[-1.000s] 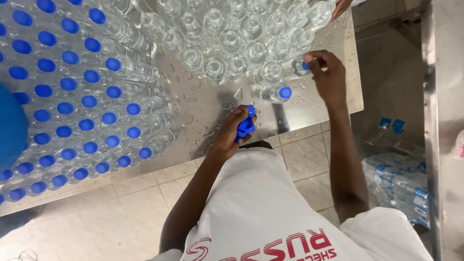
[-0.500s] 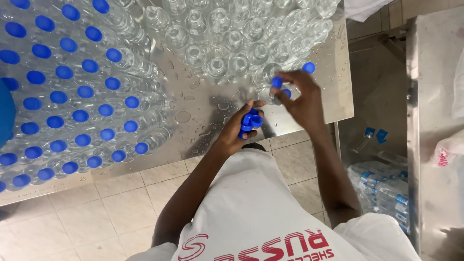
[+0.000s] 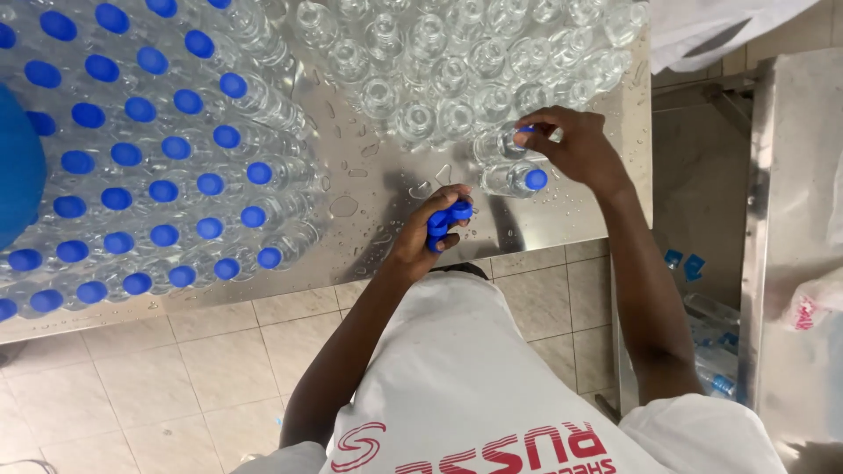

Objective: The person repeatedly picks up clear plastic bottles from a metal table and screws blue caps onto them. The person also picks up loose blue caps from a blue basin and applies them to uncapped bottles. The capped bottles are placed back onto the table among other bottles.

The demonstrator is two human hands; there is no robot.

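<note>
Now: left hand (image 3: 428,230) clutches round blue plastic caps (image 3: 445,221); right hand (image 3: 571,147) pinches cap onto clear bottle (image 3: 498,145), wet steel table (image 3: 378,189).

The table (image 3: 369,189) ran across the top of the view, with the tiled floor (image 3: 176,377) below it. A big block of capped bottles (image 3: 149,149) stood on its left part, and a cluster of open bottles (image 3: 448,61) at the far middle. Nearest that cluster's front edge stood one capped bottle (image 3: 518,179). The right hand (image 3: 575,147) sat over the open bottle (image 3: 496,145) just behind it. The left hand (image 3: 432,228), with caps (image 3: 446,219) in it, was between the two groups, near the front edge.
</note>
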